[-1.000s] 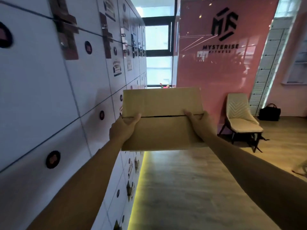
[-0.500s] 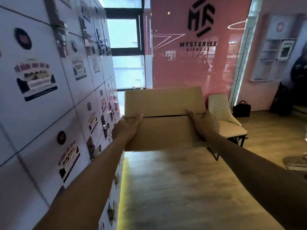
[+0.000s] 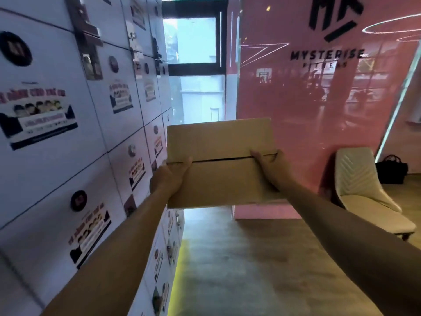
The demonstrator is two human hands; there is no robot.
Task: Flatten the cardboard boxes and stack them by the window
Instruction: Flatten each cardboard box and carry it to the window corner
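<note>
My left hand point(image 3: 171, 174) and right hand point(image 3: 271, 166) clamp the cardboard box point(image 3: 219, 163) at nine and three o'clock — fingers hidden underneath — window point(image 3: 196, 71) at twelve.

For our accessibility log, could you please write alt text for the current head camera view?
Two bare hands, left hand and right hand, grip the side edges of a cardboard box held up at arm's length. White lockers line the left, a window lies ahead, and a cream chair stands at right.
</note>
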